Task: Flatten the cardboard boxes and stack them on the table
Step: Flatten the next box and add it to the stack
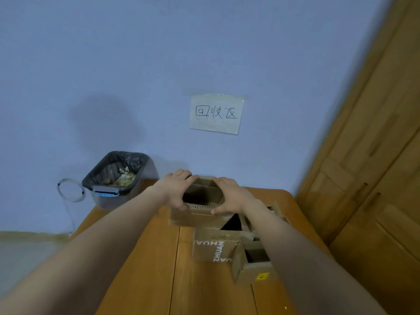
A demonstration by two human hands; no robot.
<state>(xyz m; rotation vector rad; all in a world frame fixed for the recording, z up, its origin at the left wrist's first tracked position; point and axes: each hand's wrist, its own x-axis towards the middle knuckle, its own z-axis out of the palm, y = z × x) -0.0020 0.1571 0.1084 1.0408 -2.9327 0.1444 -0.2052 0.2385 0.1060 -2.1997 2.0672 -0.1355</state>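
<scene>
An open brown cardboard box (200, 218) stands at the far end of the wooden table (141, 269). My left hand (173, 189) grips its left rim, thumb on the near edge and fingers over the far edge. On the right rim my right hand (231, 196) grips the same way. Nearer to me sit two more open boxes: one printed "ZHUAN" (212, 248) and one with a yellow sticker (254, 272), both partly hidden by my right forearm.
A grey bin (113, 178) with a black liner and scraps stands on the floor left of the table, against the blue wall. A paper sign (216, 113) hangs on the wall. A wooden door (375, 167) fills the right side.
</scene>
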